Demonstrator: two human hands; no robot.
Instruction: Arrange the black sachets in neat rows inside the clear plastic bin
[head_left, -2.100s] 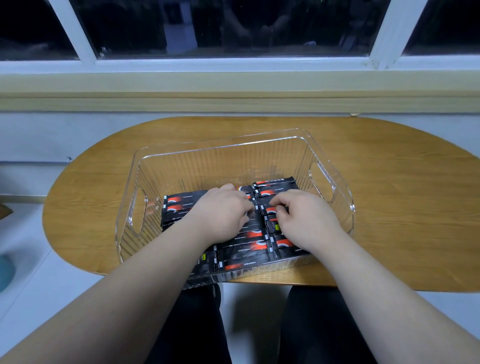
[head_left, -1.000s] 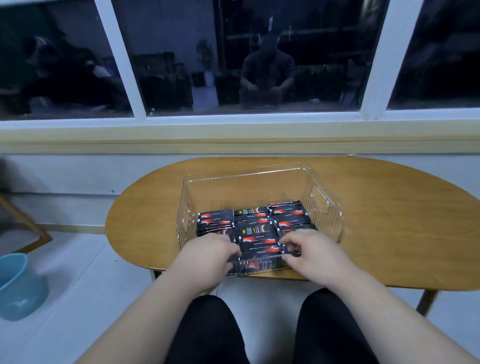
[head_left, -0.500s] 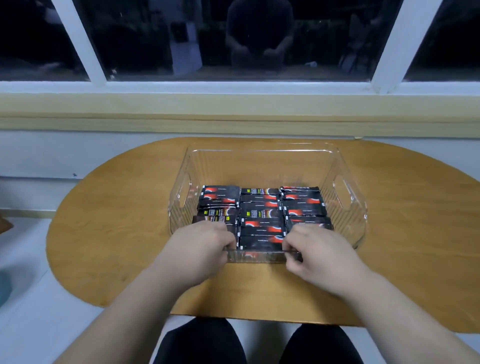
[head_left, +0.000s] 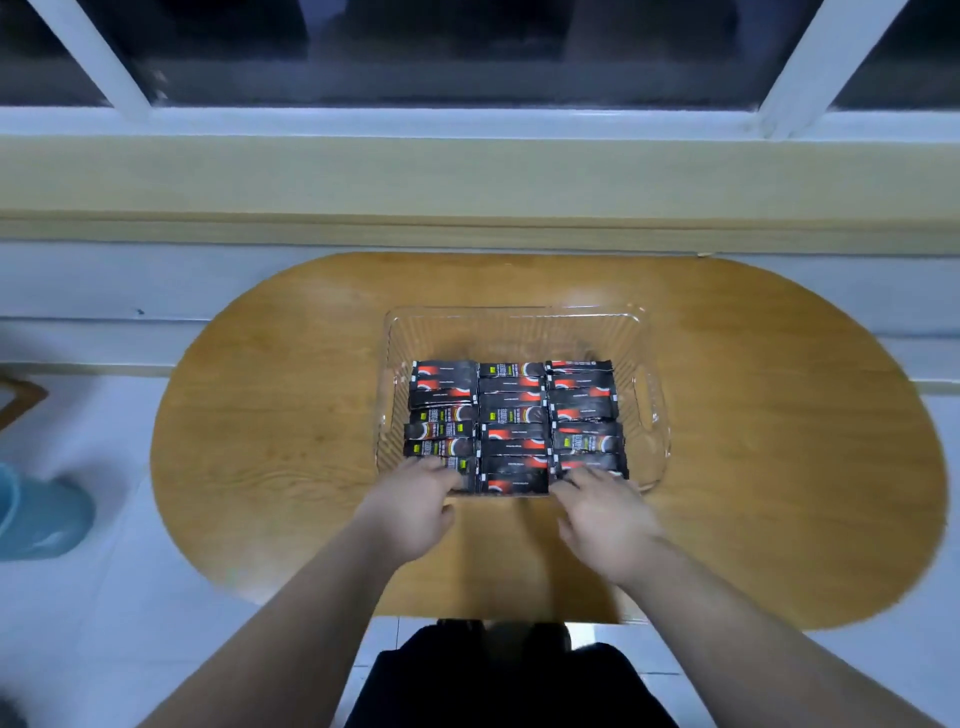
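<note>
Black sachets (head_left: 514, 426) lie flat inside the clear plastic bin (head_left: 519, 316), which stands on the wooden table (head_left: 779, 441) directly ahead of both hands.

1. Layout. The sachets form three columns running away from the hands, each sachet laid crosswise. One column lies ahead of the left hand (head_left: 415, 512), one ahead of the right hand (head_left: 605, 519), and one between them. The columns sit side by side, touching.

2. Alignment. Column edges are mostly square. The far ends finish on nearly one line, short of the bin's far wall, with bare bin floor beyond. The column ahead of the right hand shows a slight skew partway along, and the printed faces are not all turned the same way.

3. Hands. The hands are apart, with the near end of the middle column showing between them. The left hand reaches over the near rim onto the nearest sachets of its column. Blur prevents telling whether it presses or pinches them. The right hand rests spread, fairly straight fingers on the nearest sachets of its column and grips nothing.

4. Stock. Every sachet in view lies inside the bin.

Assessment: the task appears nearly complete. Remaining work is judged to be minor: squaring the near row under the fingertips and correcting the skew.
</note>
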